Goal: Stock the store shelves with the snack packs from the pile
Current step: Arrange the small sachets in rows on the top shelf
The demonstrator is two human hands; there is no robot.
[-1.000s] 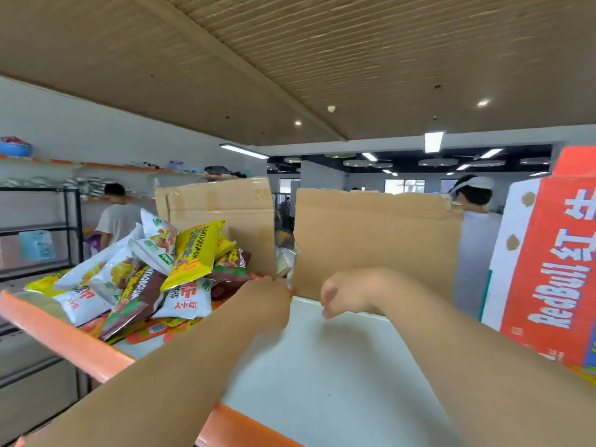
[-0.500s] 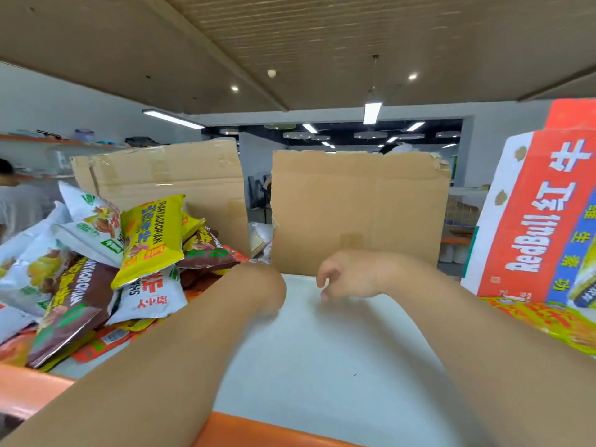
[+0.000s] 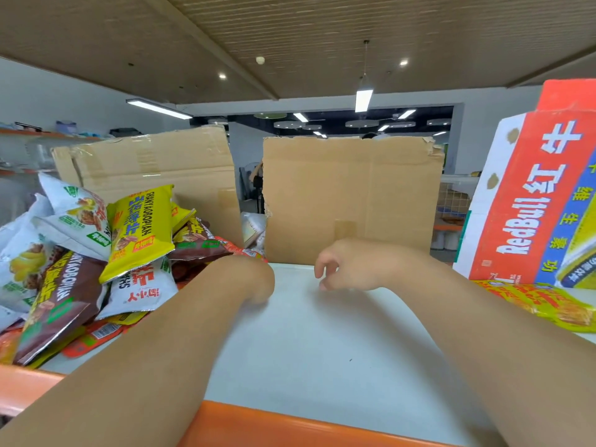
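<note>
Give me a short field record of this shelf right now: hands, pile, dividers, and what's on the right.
shelf: white shelf with an orange front edge
snack pile: snack pile heaped at the left, yellow pack on top
left hand: left hand beside the pile's right edge; fingers hidden, grip unclear
right hand: right hand low over the bare middle, fingers loosely curled, holding nothing
dividers: left sheet and centre sheet of cardboard upright at the back, a gap between them
right side: Red Bull carton upright; flat yellow pack lying before it

Single head-worn wide-angle view, close above the shelf (image 3: 322, 350), facing forward toward a cardboard panel (image 3: 351, 195).
</note>
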